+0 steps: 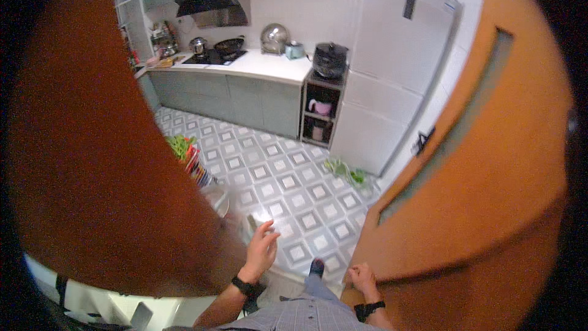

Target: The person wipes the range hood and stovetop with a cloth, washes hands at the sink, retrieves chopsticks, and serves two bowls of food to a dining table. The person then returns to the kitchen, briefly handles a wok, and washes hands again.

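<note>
My left hand (262, 249) is raised in the doorway with its fingers apart and nothing between them, a black band around the wrist. The brown wooden surface (115, 147) fills the view to its left. My right hand (363, 277) is low beside the orange wooden door (496, 184), fingers curled; whether it touches the door or holds anything cannot be told. My foot in a dark shoe (316, 267) is on the patterned tile floor (287, 181), just beyond the threshold.
A white refrigerator (390, 55) stands behind the door, with green leafy vegetables (344, 171) on the floor before it. More greens (181, 147) and a bin (220, 200) are at the left. A counter (271, 66) bears a cooktop (213, 57); a black pot (330, 59) tops a shelf rack (321, 115).
</note>
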A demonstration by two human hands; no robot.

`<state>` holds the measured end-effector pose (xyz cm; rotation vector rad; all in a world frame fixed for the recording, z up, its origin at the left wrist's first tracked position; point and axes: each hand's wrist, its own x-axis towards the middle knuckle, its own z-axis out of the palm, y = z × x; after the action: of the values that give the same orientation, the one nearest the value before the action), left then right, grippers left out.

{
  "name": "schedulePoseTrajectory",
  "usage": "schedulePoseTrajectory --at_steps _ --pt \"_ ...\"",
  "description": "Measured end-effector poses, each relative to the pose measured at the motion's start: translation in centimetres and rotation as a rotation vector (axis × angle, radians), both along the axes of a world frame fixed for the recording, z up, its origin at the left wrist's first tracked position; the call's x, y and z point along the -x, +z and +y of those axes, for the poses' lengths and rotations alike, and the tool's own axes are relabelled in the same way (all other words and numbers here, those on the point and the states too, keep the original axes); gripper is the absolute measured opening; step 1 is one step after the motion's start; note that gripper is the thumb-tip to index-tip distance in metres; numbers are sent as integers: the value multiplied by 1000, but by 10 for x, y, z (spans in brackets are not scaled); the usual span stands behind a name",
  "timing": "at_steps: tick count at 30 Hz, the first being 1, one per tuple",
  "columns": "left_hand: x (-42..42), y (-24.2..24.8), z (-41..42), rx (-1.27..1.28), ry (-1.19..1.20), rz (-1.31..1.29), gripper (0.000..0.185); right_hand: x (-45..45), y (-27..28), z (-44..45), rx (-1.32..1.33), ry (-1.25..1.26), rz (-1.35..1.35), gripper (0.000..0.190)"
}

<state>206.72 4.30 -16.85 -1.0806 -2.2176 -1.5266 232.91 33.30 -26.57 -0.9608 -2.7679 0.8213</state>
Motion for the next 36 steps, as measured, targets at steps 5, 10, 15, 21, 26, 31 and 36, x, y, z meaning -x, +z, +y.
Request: schedulePoseTrajectory --at_steps 5,10,15,21,26,31,36 --pt "74 -1 36 30 295 -202 20 151 24 132 -40 171 55 31" --pt "131 -25 63 41 596 -175 16 343 56 217 -79 418 103 29" --pt "206 -61 101 -4 703 -420 16 479 17 286 -13 445 10 34" --pt "400 -68 135 85 641 -277 19 459 -92 387 -153 687 -683 40" --pt "545 -33 172 -27 595 -340 18 457 -106 434 64 572 -1077 40" --pt "655 -48 190 10 606 -326 20 569 -118 451 118 590 -1079 37" --pt "727 -68 181 23 762 -467 19 766 -156 470 -270 1241 -895 37"
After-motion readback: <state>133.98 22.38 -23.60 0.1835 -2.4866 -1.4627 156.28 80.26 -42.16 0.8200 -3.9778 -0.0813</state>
